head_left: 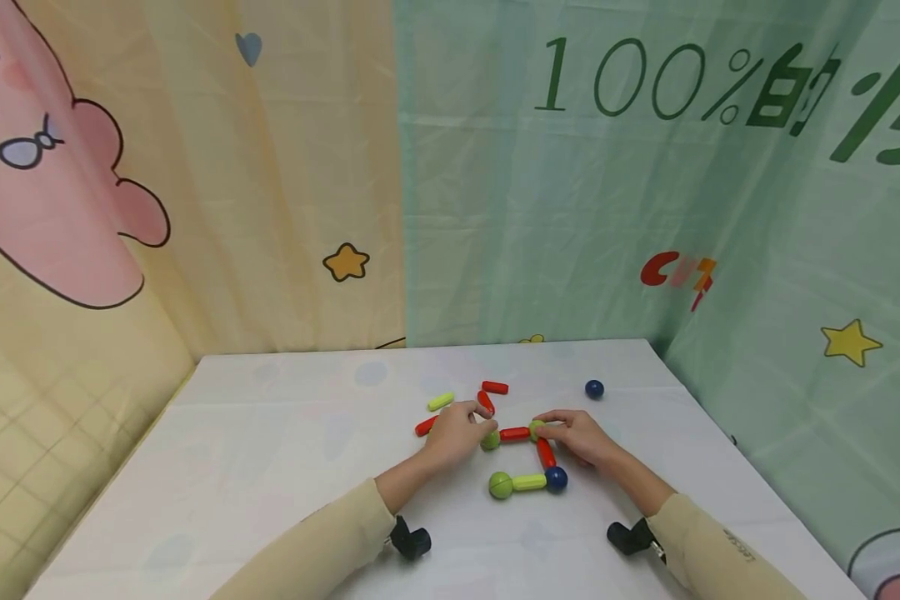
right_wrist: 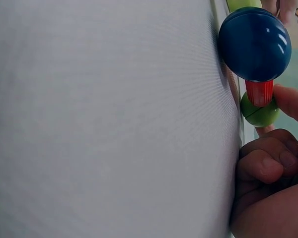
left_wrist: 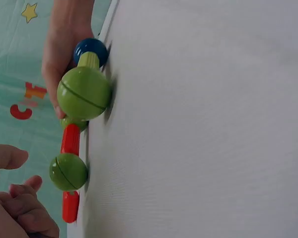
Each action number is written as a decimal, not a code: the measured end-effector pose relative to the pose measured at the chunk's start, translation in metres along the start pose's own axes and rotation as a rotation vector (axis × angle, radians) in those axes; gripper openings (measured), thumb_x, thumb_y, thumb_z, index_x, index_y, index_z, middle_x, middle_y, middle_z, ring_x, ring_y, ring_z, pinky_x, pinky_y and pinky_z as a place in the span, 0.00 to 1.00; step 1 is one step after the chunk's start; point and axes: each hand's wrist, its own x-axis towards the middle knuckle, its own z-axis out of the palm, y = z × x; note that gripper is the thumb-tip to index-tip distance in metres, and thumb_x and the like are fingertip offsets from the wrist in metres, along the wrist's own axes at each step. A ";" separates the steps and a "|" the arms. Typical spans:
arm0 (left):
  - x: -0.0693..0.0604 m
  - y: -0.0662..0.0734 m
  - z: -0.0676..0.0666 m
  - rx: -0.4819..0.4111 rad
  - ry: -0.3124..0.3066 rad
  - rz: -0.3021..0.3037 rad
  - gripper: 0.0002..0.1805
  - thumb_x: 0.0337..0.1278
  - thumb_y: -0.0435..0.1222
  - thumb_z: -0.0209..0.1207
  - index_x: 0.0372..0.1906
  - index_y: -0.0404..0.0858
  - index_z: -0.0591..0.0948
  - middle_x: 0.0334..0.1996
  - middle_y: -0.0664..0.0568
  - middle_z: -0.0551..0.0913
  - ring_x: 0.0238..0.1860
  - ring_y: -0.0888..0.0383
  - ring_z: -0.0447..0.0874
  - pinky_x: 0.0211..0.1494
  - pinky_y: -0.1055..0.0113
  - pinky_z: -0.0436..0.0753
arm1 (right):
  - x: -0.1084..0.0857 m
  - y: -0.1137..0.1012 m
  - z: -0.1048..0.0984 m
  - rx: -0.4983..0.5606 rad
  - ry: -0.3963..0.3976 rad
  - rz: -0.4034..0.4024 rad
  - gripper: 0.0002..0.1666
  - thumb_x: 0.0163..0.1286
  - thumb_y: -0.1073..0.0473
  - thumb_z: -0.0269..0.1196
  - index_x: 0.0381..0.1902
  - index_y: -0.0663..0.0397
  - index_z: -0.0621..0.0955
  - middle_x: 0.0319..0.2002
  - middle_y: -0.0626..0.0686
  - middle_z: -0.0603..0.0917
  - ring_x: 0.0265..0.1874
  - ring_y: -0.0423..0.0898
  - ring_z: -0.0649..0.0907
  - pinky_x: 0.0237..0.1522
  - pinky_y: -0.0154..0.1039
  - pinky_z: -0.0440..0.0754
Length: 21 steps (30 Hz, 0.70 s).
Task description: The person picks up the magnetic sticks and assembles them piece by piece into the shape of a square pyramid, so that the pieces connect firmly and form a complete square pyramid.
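Note:
Green balls, a blue ball [head_left: 557,479] and short rods are joined in an angular chain on the table. My right hand [head_left: 581,437] pinches the green ball [right_wrist: 260,115] at its upper right corner between thumb and finger. From that corner one red rod [head_left: 546,453] runs to the blue ball and another red rod [head_left: 515,434] to a left green ball [left_wrist: 68,172]. A yellow-green rod [head_left: 528,482] links the blue ball to a front green ball [head_left: 500,485]. My left hand [head_left: 456,435] hovers beside the left green ball, fingers loosely bent, holding nothing.
Beyond my left hand lie loose red rods [head_left: 495,387] and a yellow-green rod [head_left: 441,402]. One separate blue ball [head_left: 594,389] rests farther back on the right. The white table [head_left: 270,483] ends at a printed curtain [head_left: 525,208] behind.

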 end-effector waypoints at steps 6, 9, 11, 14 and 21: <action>0.026 0.000 -0.001 -0.104 0.030 -0.020 0.12 0.64 0.38 0.63 0.48 0.37 0.85 0.23 0.52 0.75 0.24 0.59 0.67 0.28 0.68 0.66 | 0.000 -0.001 -0.001 -0.010 0.002 -0.007 0.24 0.64 0.45 0.69 0.54 0.50 0.86 0.18 0.46 0.64 0.11 0.43 0.60 0.17 0.34 0.57; 0.035 0.002 0.000 -0.108 0.025 -0.034 0.14 0.65 0.36 0.62 0.52 0.34 0.84 0.25 0.50 0.78 0.24 0.58 0.68 0.28 0.68 0.67 | -0.001 -0.001 0.000 -0.010 0.003 -0.005 0.24 0.64 0.44 0.70 0.54 0.50 0.86 0.20 0.47 0.64 0.13 0.44 0.60 0.19 0.35 0.57; 0.041 0.004 0.000 -0.092 0.016 -0.043 0.15 0.65 0.34 0.62 0.53 0.34 0.83 0.26 0.48 0.79 0.24 0.58 0.69 0.28 0.69 0.68 | -0.001 -0.001 0.000 -0.011 0.005 -0.004 0.24 0.64 0.44 0.70 0.53 0.50 0.86 0.20 0.47 0.64 0.13 0.44 0.60 0.19 0.35 0.57; 0.049 0.004 0.001 -0.079 0.000 -0.057 0.15 0.63 0.30 0.61 0.53 0.35 0.84 0.28 0.45 0.83 0.24 0.58 0.70 0.29 0.69 0.69 | -0.001 -0.001 0.001 -0.016 0.004 -0.009 0.23 0.64 0.45 0.70 0.53 0.49 0.86 0.18 0.46 0.64 0.12 0.44 0.60 0.18 0.34 0.57; 0.067 -0.001 0.003 -0.128 0.018 -0.086 0.16 0.60 0.25 0.57 0.51 0.36 0.85 0.28 0.44 0.84 0.25 0.55 0.76 0.28 0.69 0.70 | -0.001 -0.001 0.001 -0.017 0.009 -0.008 0.22 0.66 0.46 0.68 0.53 0.49 0.86 0.15 0.45 0.62 0.10 0.43 0.59 0.17 0.34 0.57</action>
